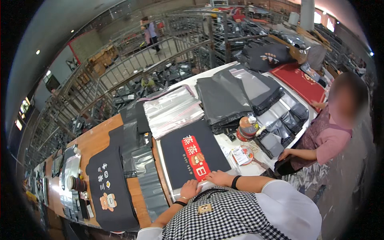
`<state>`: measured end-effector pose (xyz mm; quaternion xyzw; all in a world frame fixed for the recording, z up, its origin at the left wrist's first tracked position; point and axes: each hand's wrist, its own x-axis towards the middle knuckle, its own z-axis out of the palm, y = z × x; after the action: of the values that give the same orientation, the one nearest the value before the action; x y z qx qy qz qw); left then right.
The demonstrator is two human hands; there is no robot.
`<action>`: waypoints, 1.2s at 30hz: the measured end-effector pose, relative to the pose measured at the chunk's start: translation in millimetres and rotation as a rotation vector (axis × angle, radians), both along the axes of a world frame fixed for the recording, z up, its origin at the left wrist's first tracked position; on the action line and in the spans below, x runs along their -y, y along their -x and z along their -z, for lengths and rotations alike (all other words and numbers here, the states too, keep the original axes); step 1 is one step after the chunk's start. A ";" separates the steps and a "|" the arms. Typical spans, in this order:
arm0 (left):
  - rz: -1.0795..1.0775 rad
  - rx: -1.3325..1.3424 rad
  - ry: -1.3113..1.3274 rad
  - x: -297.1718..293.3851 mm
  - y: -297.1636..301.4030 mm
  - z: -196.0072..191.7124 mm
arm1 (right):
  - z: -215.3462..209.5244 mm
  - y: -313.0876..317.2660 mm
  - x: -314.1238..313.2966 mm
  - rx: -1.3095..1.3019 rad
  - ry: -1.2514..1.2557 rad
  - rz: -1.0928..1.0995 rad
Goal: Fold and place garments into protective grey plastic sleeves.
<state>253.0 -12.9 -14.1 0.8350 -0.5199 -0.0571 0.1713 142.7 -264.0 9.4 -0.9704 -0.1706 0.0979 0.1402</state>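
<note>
My left hand (188, 189) and my right hand (218, 177) rest side by side on the near edge of a clear plastic bag (205, 185) at the table's front. Just beyond them lies a flat black garment (176, 154) with a red printed strip (195, 157) down its middle. Both hands press flat with fingers spread on the bag. A black band sits on my right wrist and a thin bracelet on my left.
A stack of clear bags (172, 110) and piles of grey bags (232, 96) lie further back. A black apron with a bear print (108, 188) lies left on the wooden table (94, 140). Tape rolls (247, 127) stand right. Another person (328, 132) works at the right.
</note>
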 end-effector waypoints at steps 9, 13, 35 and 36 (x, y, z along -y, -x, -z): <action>-0.018 0.010 -0.037 2.1 9.9 -12.3 | -2.0 14.0 3.8 0.054 0.063 -0.045; -0.013 -0.003 0.003 5.1 11.4 -9.6 | -5.2 14.5 8.5 0.113 0.044 -0.062; -0.039 0.010 0.028 1.2 3.6 4.9 | 0.0 -0.8 7.4 0.089 0.147 -0.129; -0.040 0.010 0.029 2.3 3.4 5.4 | -0.6 -0.7 8.9 0.089 0.147 -0.130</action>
<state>249.6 -15.2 -19.6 0.8428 -0.5049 -0.0419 0.1816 143.4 -272.9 9.9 -0.9684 -0.2314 0.0758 0.0544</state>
